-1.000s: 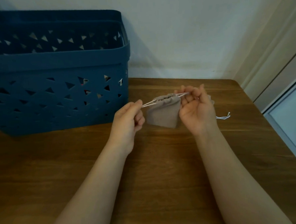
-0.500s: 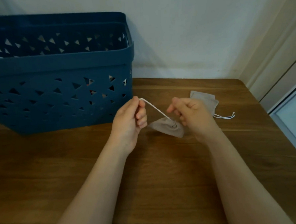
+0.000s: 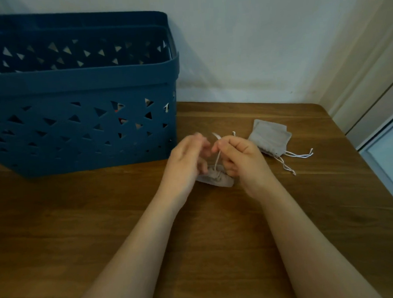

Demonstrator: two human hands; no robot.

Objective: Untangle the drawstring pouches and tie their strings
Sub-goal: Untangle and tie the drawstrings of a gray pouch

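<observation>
Pouch (image 3: pixel 215 181): grey cloth, lying on the table (image 3: pixel 103 222) between the two hands, gathered mouth turned up toward the hands, body flattened with its long axis running left to right.
String (image 3: pixel 217 161): white, rising from the gathered mouth up to the right hand's fingers; a loop and a short end show just above that hand.
Right hand (image 3: pixel 241 158): fingers curled, thumb and forefinger pinching the string near its top, knuckles up, lower fingers bent in close to the pouch.
Left hand (image 3: pixel 187 158): blurred; fingers partly bent and turned toward the right hand, fingertips close to the string. Whether it grips the string or the pouch, I cannot tell.
Hands together: near each other over the pouch, fingertips almost meeting above it.
Arms: both forearms bare, coming in from the lower edge and angling inward to meet at the table's middle.
Other pouches (image 3: pixel 270 137): two grey ones stacked flat, to the right of the right hand and apart from it, mouths toward the near right.
Their strings (image 3: pixel 293 156): white, trailing loose over the wood to the right and toward the near side.
Basket (image 3: pixel 78 82): dark blue plastic with triangular holes, standing on the table's far left, against the wall (image 3: pixel 253 43).
</observation>
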